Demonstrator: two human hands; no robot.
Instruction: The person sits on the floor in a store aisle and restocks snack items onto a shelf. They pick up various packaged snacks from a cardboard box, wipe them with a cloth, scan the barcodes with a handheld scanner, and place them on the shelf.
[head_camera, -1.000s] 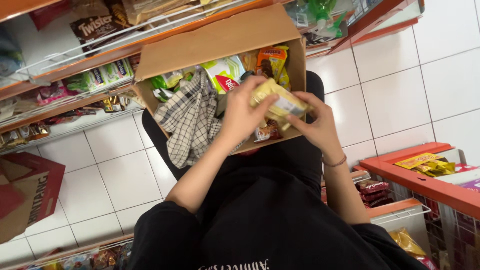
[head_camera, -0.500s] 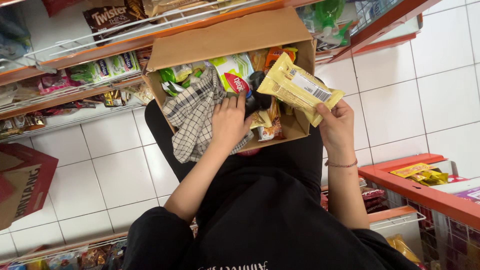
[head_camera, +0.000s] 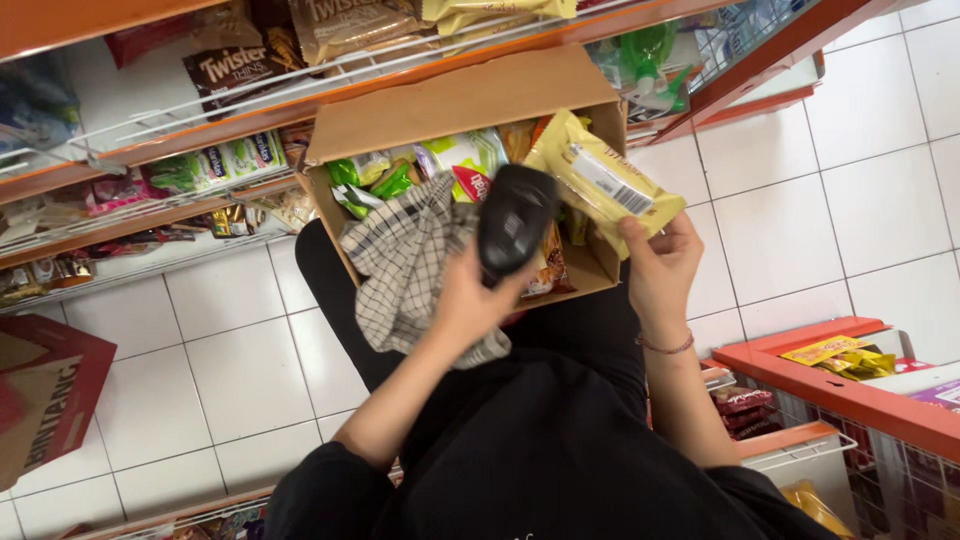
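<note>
On the person's lap sits a brown cardboard box (head_camera: 455, 100), close so both hands reach in. Half of it hides under a checked cloth (head_camera: 405, 255). Right hand (head_camera: 660, 265) pinches a yellow snack packet (head_camera: 600, 180), label up. Left hand (head_camera: 470, 300) wraps a black scanner (head_camera: 513, 222), its front unseen.

Left hand (head_camera: 470, 300) lifts a black scanner (head_camera: 513, 220); right hand (head_camera: 660, 265) holds a yellow packet (head_camera: 600, 180).
</note>
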